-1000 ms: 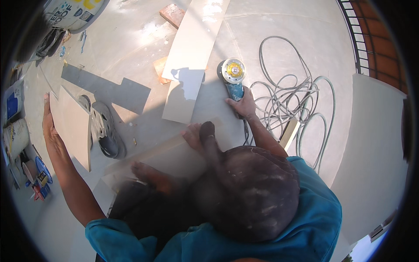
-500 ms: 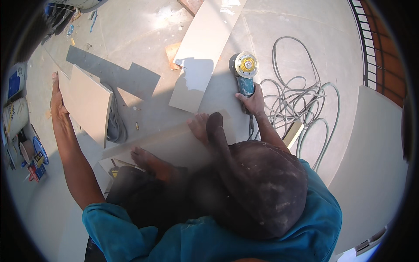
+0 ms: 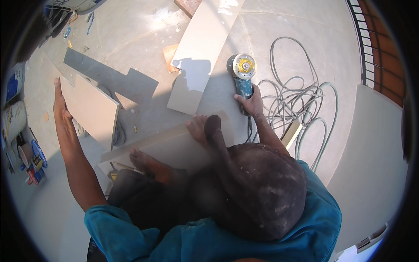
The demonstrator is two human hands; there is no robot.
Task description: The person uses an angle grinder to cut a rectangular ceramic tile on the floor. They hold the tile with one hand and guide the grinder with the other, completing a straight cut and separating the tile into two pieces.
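A beige tile (image 3: 89, 105) with a notch at its far edge stands tilted at the left. My left hand (image 3: 62, 102) is on its left edge, fingers stretched along it and the thumb side hidden. On the floor at centre right lies a teal angle grinder (image 3: 244, 85) with a round disc (image 3: 244, 65) facing up. My right hand (image 3: 251, 104) is closed around the rear of its body. My bare feet (image 3: 150, 163) rest on another large tile (image 3: 187, 148) in front of me.
A long beige tile strip (image 3: 200, 48) lies ahead, over reddish-brown pieces (image 3: 171, 56). Grey cable (image 3: 301, 98) is tangled right of the grinder, beside a pale bar (image 3: 291, 133). Bags (image 3: 17, 115) and a blue tape-like ring (image 3: 39, 153) lie at far left. A railing (image 3: 366, 48) borders the far right.
The notched tile has tilted and shifted slightly to the right, and my left hand has moved with it. My right hand stays on the grinder.
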